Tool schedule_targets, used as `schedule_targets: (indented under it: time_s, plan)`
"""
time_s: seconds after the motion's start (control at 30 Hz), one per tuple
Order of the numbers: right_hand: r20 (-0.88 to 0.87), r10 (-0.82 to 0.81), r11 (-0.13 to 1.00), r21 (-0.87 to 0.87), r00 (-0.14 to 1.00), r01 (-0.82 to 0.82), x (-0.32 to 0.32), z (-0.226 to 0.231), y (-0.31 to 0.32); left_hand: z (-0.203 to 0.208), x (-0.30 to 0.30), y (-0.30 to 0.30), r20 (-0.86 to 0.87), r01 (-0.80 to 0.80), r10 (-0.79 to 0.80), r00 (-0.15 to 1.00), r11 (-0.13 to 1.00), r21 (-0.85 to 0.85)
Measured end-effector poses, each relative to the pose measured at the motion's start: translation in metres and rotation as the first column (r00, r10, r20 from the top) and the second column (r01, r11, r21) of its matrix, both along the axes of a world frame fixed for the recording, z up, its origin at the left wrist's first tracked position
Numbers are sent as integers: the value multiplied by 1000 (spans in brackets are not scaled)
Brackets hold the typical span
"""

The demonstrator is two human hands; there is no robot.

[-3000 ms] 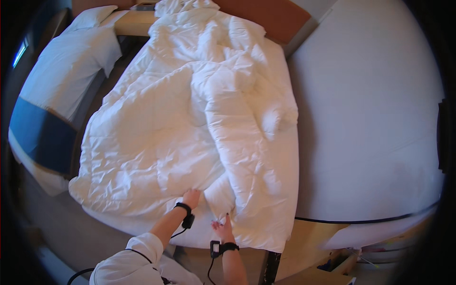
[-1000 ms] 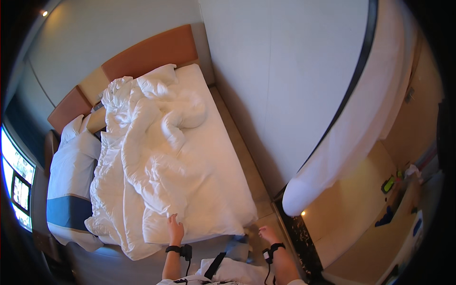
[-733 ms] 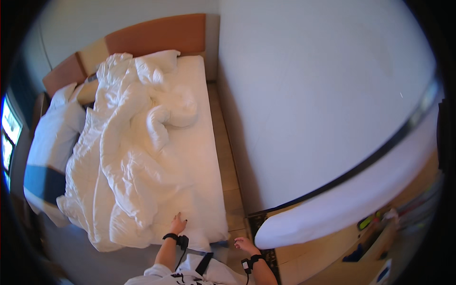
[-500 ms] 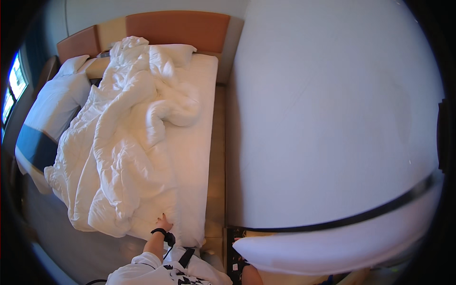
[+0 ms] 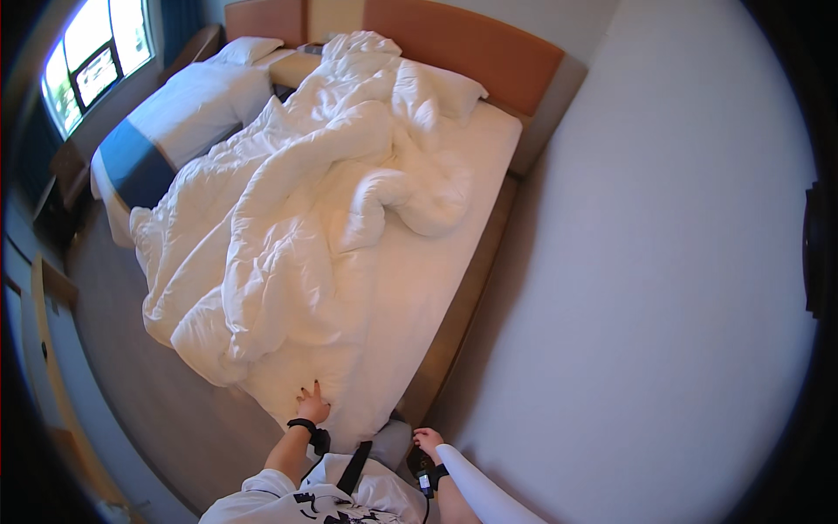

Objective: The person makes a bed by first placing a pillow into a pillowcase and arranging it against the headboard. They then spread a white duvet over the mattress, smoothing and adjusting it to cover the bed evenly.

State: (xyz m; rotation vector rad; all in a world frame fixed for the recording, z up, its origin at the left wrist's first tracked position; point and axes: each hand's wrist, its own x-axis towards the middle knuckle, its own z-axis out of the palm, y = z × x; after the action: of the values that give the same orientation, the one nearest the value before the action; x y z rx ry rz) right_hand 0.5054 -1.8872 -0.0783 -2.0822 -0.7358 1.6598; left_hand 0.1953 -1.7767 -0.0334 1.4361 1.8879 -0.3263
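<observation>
My left hand (image 5: 314, 404), a dark band on its wrist, is over the near end of the bed with fingers spread. It seems to rest on the white sheet, just below a large rumpled white duvet (image 5: 297, 262) heaped over most of the mattress. Low in the view, off the bed's near right corner, is my right hand (image 5: 427, 440). Its fingers are loosely bent and apart, and I see nothing in them. A smooth white shape (image 5: 480, 485), its kind unclear, partly covers my right forearm.
A white pillow (image 5: 454, 92) lies by the orange-brown headboard (image 5: 463, 44). Left of this bed stands a second bed with a blue runner (image 5: 135, 166), near a window (image 5: 96, 65). A pale wall (image 5: 646, 262) rises on the right beyond a narrow floor strip (image 5: 467, 314).
The view has swung, so the bed appears farther right and tilted. My right hand has come into sight. The white shape at lower right shows much less. My left hand stays spread at the bed's end.
</observation>
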Motion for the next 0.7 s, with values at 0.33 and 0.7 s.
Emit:
schedule_targets:
  time_s: [0.33, 0.7]
  plan:
    - [270, 419, 905, -197, 867, -376, 89, -15, 124, -5, 35, 68, -369, -470, 348, 862, 821, -323]
    - [363, 273, 946, 68, 891, -317, 186, -9, 321, -37, 5, 90, -397, -640, 501, 768, 605, -474]
